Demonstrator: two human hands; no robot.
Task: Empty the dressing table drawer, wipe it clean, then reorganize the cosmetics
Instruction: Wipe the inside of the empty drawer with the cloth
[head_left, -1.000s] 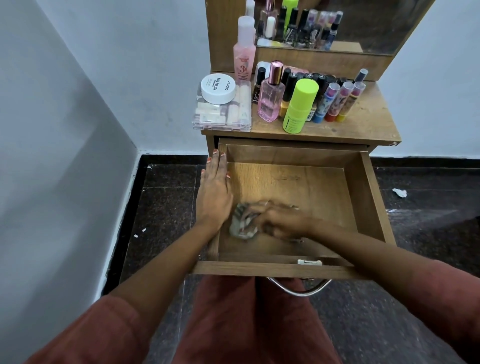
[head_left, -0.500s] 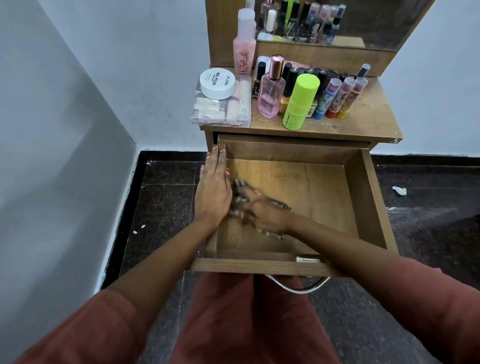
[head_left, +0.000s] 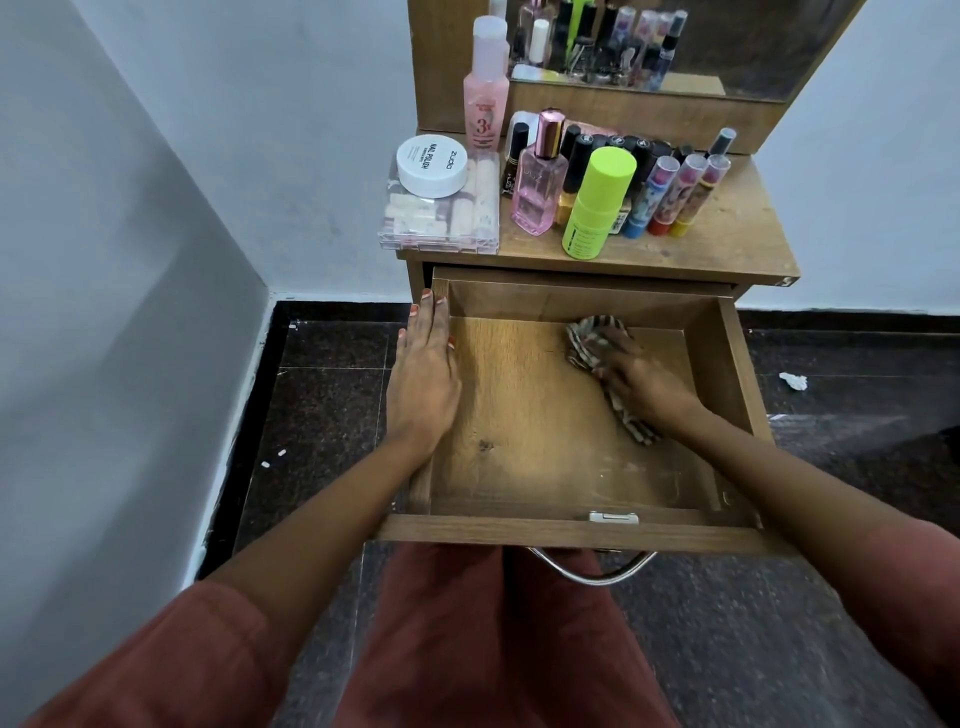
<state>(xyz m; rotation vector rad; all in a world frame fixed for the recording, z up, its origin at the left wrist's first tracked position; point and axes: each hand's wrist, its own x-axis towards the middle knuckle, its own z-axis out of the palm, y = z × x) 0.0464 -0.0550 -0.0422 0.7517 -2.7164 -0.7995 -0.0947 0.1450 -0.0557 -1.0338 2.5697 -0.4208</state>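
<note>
Drawer (head_left: 530, 431) pulled fully out of the wooden dressing table (head_left: 737, 234), with only a striped cloth (head_left: 587, 338) inside. Left hand (head_left: 423, 374) lies flat along the drawer's left wall rim, fingers straight and together, thumb inside the wall. Right hand (head_left: 644, 382) is in the back-right part of the drawer floor, fingers bent over the bunched cloth and pressing it down; one end trails under the wrist. Cosmetics are all up on the tabletop – lime-green bottle (head_left: 597, 205), pink perfume bottle (head_left: 537, 182), tall pink bottle (head_left: 485, 98), and a white nail polish jar (head_left: 432, 165) sitting on a clear plastic case (head_left: 441, 228). Three printed tubes (head_left: 675, 197) stand just right of the green bottle.
</note>
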